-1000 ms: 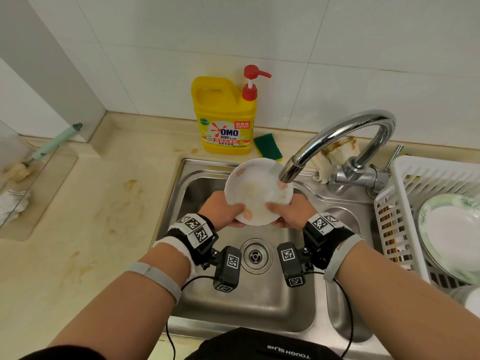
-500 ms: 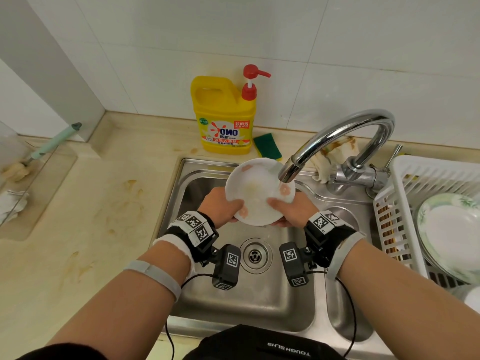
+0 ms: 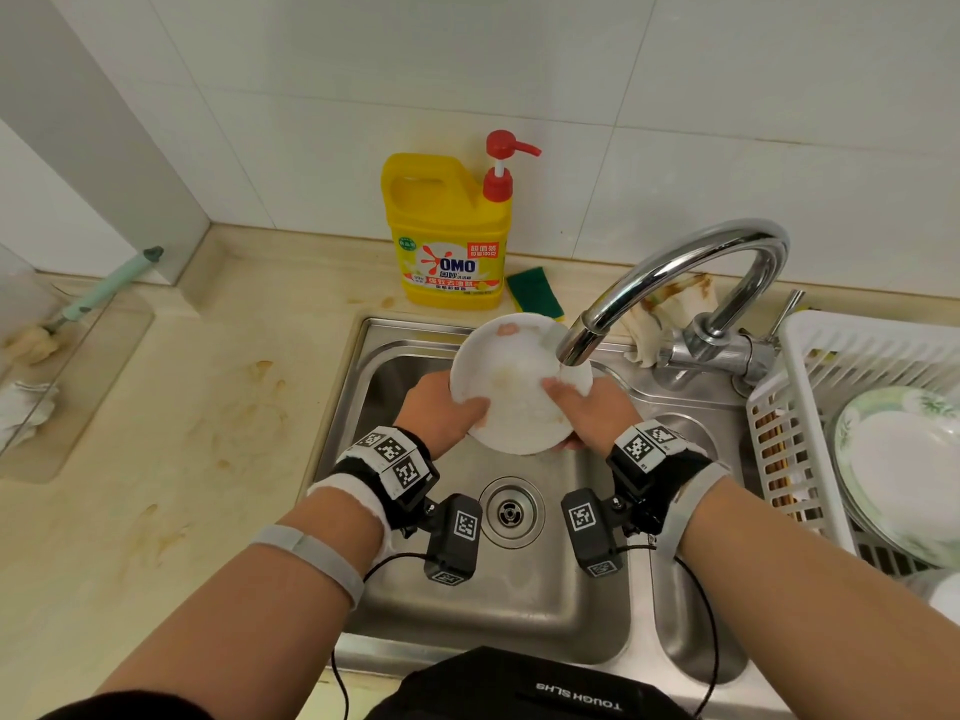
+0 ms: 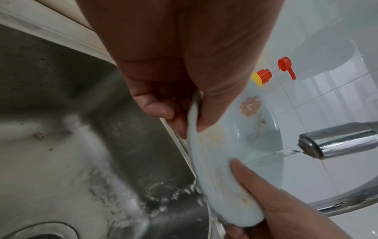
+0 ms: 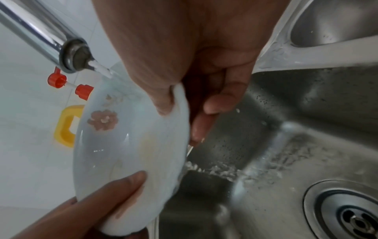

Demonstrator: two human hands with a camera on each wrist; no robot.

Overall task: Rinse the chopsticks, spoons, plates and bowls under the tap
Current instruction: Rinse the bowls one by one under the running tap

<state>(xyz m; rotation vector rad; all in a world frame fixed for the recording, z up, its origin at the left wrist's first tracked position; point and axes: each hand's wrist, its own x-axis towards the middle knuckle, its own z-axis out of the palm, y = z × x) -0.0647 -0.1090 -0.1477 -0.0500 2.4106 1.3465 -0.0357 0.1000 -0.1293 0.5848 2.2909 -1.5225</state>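
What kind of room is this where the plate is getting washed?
It looks like a home kitchen. There is a steel sink with a running tap, a yellow bottle of dish soap by the tiled wall, and a white rack holding clean plates.

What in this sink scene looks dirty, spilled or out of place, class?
Brown stains mark the beige countertop left of the sink, like dried spills. A stained, crumpled rag lies behind the tap. The plate held under the running water in both hands shows a yellowish smear. Nothing looks broken.
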